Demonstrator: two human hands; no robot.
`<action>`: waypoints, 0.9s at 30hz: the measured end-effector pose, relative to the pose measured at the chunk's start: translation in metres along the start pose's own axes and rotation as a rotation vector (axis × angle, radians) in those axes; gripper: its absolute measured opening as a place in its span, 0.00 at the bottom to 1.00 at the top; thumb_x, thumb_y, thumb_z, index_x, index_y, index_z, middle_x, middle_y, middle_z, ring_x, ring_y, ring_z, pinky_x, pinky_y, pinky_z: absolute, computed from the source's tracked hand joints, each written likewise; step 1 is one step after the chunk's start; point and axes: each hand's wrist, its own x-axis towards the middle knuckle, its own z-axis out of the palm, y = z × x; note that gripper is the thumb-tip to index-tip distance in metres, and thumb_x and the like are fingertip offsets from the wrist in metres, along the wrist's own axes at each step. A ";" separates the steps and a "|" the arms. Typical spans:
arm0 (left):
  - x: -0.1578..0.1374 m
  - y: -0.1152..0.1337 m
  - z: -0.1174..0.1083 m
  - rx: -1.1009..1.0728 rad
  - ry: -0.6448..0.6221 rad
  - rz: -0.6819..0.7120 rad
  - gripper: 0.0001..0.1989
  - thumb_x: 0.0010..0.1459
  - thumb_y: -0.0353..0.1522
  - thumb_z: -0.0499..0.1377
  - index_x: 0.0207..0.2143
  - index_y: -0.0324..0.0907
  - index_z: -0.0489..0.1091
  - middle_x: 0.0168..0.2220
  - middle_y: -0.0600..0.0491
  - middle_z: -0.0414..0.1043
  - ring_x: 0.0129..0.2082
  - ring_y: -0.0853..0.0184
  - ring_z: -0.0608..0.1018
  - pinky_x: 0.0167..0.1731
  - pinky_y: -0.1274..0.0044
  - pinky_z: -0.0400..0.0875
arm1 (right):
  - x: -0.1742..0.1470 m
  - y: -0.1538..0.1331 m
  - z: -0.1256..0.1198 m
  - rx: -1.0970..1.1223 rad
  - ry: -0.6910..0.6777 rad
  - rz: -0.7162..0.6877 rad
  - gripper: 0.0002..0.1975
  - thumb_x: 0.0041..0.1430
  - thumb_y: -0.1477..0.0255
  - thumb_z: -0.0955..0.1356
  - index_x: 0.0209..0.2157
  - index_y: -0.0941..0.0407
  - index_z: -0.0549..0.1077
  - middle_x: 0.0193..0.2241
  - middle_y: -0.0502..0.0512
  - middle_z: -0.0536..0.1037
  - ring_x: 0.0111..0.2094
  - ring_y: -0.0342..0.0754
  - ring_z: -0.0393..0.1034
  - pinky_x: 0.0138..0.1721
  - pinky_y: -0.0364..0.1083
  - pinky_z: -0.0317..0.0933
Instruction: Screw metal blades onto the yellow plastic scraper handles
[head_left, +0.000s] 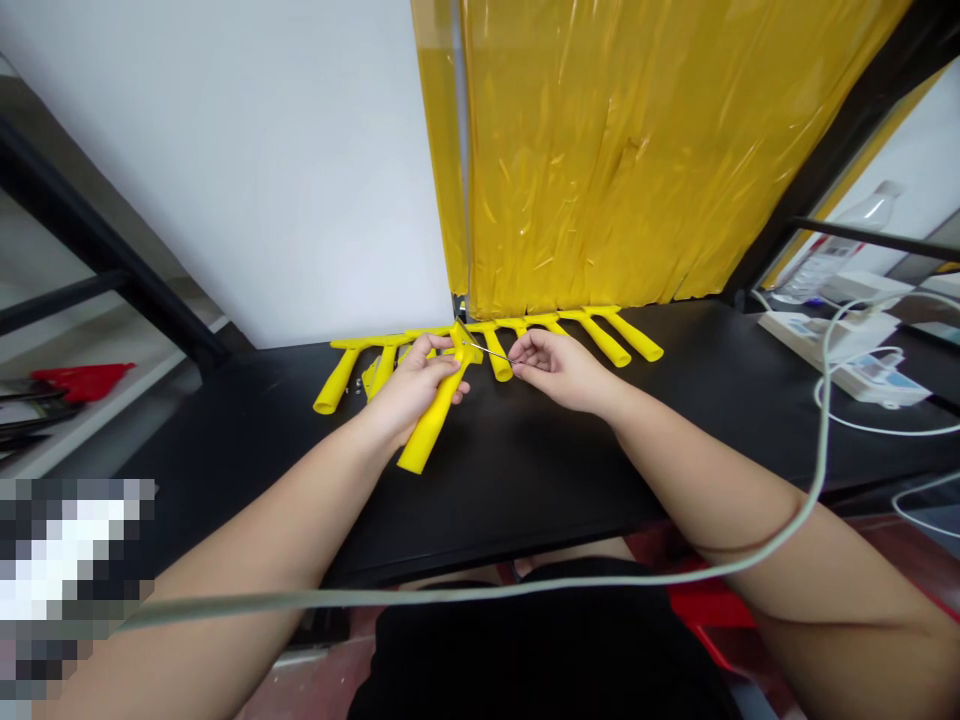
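My left hand [420, 385] is closed around a yellow T-shaped plastic handle [426, 440], its round grip end tilted toward me. In my right hand [551, 368] a thin metal rod [487, 349], like a hex key, is pinched between thumb and fingers. The rod's far end meets the handle near its crosspiece; whether it sits in a screw is too small to tell. More yellow handles lie in a row along the back of the black table, one [335, 382] left of my left hand and another [606, 342] beyond my right hand.
A white panel [300, 170] and a yellow plastic sheet [600, 160] stand behind the black table [525, 470]. White power strips [847, 355] and a clear bottle [832, 250] are at right. A pale cable [525, 592] loops across in front of me. Small bits [358, 387] lie at left.
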 end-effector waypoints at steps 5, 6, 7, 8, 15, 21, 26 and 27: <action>-0.003 0.001 0.001 0.021 -0.009 0.016 0.17 0.56 0.29 0.65 0.45 0.45 0.63 0.31 0.56 0.72 0.22 0.66 0.80 0.22 0.79 0.73 | 0.000 0.001 0.000 0.011 -0.011 -0.002 0.09 0.57 0.69 0.72 0.38 0.56 0.72 0.36 0.55 0.75 0.36 0.47 0.72 0.43 0.51 0.70; -0.003 0.002 0.002 0.027 -0.011 0.019 0.17 0.56 0.29 0.65 0.45 0.45 0.63 0.31 0.56 0.72 0.22 0.67 0.80 0.22 0.79 0.73 | 0.000 0.001 0.000 0.013 -0.011 -0.003 0.09 0.56 0.69 0.72 0.38 0.56 0.72 0.36 0.55 0.75 0.36 0.47 0.72 0.43 0.51 0.70; -0.004 0.002 0.002 0.033 -0.011 0.022 0.17 0.55 0.29 0.65 0.45 0.44 0.63 0.31 0.56 0.72 0.22 0.67 0.80 0.22 0.79 0.73 | 0.001 0.001 0.000 0.016 -0.011 -0.004 0.09 0.56 0.69 0.73 0.38 0.56 0.72 0.36 0.54 0.75 0.36 0.47 0.72 0.44 0.51 0.70; -0.004 0.003 0.003 0.037 -0.010 0.026 0.18 0.55 0.29 0.65 0.45 0.44 0.63 0.32 0.56 0.72 0.23 0.67 0.80 0.22 0.79 0.73 | 0.001 0.001 0.000 0.021 -0.011 -0.005 0.09 0.56 0.69 0.73 0.38 0.56 0.72 0.35 0.54 0.76 0.36 0.47 0.72 0.44 0.51 0.70; -0.003 0.002 0.003 0.044 -0.008 0.024 0.17 0.56 0.29 0.64 0.45 0.44 0.62 0.32 0.57 0.71 0.23 0.67 0.80 0.22 0.79 0.73 | 0.001 0.000 0.001 0.055 -0.003 -0.016 0.10 0.55 0.68 0.74 0.36 0.55 0.73 0.33 0.53 0.75 0.35 0.46 0.72 0.42 0.49 0.71; -0.004 0.000 0.003 0.203 -0.031 0.170 0.14 0.55 0.30 0.64 0.41 0.43 0.62 0.38 0.54 0.71 0.23 0.70 0.78 0.21 0.79 0.72 | 0.002 0.000 -0.001 0.059 -0.014 0.093 0.11 0.58 0.65 0.73 0.39 0.56 0.74 0.32 0.53 0.76 0.27 0.44 0.69 0.25 0.44 0.63; -0.006 -0.001 0.005 0.281 -0.045 0.221 0.13 0.56 0.31 0.63 0.40 0.42 0.63 0.50 0.49 0.70 0.25 0.72 0.78 0.21 0.78 0.73 | 0.002 -0.005 -0.001 -0.020 0.032 0.090 0.09 0.68 0.64 0.66 0.42 0.55 0.71 0.26 0.50 0.75 0.25 0.44 0.66 0.30 0.45 0.61; -0.006 -0.001 0.004 0.291 -0.045 0.227 0.13 0.56 0.31 0.63 0.40 0.42 0.63 0.52 0.48 0.70 0.26 0.72 0.79 0.22 0.78 0.73 | 0.001 -0.005 0.000 -0.039 0.033 0.084 0.10 0.69 0.63 0.65 0.42 0.55 0.71 0.25 0.49 0.74 0.26 0.45 0.66 0.31 0.46 0.60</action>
